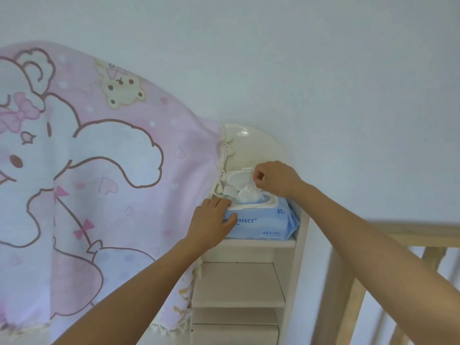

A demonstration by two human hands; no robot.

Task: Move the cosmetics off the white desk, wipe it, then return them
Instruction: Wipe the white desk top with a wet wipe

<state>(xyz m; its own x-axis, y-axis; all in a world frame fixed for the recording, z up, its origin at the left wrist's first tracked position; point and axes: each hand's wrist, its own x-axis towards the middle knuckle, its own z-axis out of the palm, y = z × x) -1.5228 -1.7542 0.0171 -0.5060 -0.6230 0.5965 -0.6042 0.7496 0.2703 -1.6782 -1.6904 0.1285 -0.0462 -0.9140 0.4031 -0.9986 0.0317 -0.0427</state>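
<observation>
A light blue pack of wet wipes (268, 220) lies on the top shelf of a white shelf unit (249, 247). Its white flip lid (236, 176) stands open. A white wipe (247, 192) sticks up out of the opening. My right hand (276, 179) pinches the top of that wipe between fingertips. My left hand (211, 221) presses flat on the left end of the pack, holding it down. No cosmetics and no desk top are in view.
A pink blanket with cartoon rabbits and bears (87, 170) hangs to the left, touching the shelf unit. Lower shelves (239, 285) sit below the pack. A pale wooden rail (408, 235) runs at the right. A plain white wall is behind.
</observation>
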